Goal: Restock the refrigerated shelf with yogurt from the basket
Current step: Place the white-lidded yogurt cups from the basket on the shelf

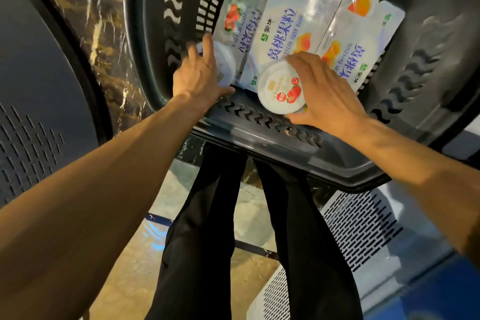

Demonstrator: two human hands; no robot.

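Restocking is seemingly just starting: yogurt multipacks [283,21] are lying in the basket [259,135]. The right hand [327,96] is gripping a strawberry tub [280,88] by its near wall, while the left hand [200,78] is spreading wide over a second tub [226,60].

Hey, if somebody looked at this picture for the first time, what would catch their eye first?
Two bare arms reach into a dark plastic basket at top centre. The right hand curls round a white strawberry-lidded cup by the near wall, while the left hand covers a blurred second cup to its left. Behind them, three pale yogurt multipacks with fruit pictures lie side by side in the basket.
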